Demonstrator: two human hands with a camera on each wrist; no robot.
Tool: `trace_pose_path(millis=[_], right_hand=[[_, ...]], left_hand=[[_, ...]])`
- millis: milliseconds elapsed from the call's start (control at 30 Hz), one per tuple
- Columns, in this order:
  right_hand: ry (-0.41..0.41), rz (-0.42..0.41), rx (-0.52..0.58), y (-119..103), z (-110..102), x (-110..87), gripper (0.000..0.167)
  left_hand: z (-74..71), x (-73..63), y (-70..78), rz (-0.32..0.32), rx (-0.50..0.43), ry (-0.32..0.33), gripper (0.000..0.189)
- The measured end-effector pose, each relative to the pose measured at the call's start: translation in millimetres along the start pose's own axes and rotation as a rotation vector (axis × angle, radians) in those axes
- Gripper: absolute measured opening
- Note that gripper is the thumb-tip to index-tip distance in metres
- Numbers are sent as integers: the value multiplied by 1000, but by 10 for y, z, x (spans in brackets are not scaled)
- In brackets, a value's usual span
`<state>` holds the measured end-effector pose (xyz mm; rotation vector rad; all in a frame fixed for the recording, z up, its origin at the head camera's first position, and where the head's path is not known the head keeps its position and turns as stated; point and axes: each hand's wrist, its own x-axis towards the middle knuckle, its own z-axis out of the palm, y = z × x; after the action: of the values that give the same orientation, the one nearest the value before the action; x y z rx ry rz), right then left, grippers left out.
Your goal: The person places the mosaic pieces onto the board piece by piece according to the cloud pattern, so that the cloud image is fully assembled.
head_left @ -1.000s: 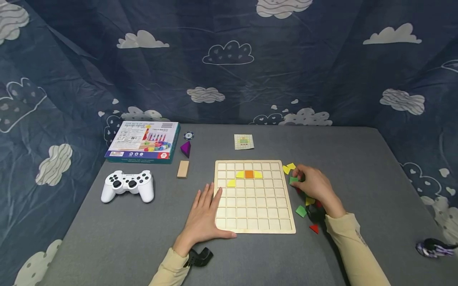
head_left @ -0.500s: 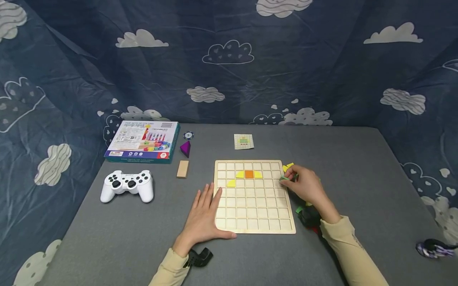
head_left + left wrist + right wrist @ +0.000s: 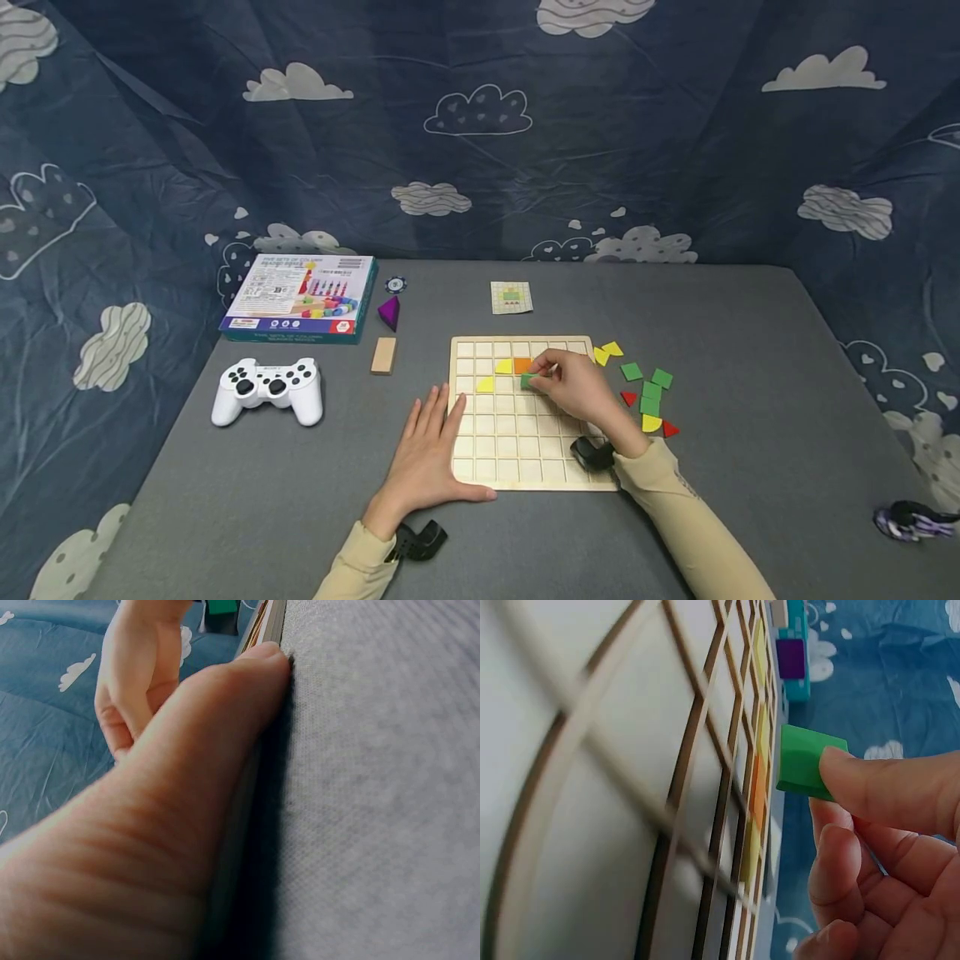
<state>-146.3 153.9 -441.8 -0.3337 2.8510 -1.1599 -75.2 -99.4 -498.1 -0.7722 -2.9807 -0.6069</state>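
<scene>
A wooden grid board (image 3: 517, 446) lies on the grey table. My left hand (image 3: 423, 458) rests at its near-left corner, fingers straight along the left side and thumb along the front edge. Over the upper middle of the board, my right hand (image 3: 577, 392) pinches a green square tile (image 3: 801, 761) between thumb and fingers; the right wrist view shows it held off the grid. An orange square tile (image 3: 521, 365) sits in a cell just beyond it. Left of that are a yellow rounded tile (image 3: 503, 367) and another yellow tile (image 3: 485, 384). The right hand covers part of the board.
Right of the board lie loose green tiles (image 3: 651, 398), red triangles (image 3: 628, 398) and yellow pieces (image 3: 612, 348). A patterned card (image 3: 512, 297) lies behind the board. To the left are a game controller (image 3: 267, 390), a box (image 3: 300, 296), a wooden block (image 3: 383, 355) and a purple piece (image 3: 389, 313).
My right hand has picked up the green tile from right of the board and carried it left over the grid. The left hand has stayed in place.
</scene>
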Motion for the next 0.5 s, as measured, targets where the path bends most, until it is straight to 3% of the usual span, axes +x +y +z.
trace_pose_path(millis=[333,500], right_hand=[[-38,-38,-28,-140,192,147,5],[-59,-14,-51,-163,237,173,5]], left_hand=[[-11,10,2,-11,0,-9,131],[-8,7,0,-20,4,-24,132]])
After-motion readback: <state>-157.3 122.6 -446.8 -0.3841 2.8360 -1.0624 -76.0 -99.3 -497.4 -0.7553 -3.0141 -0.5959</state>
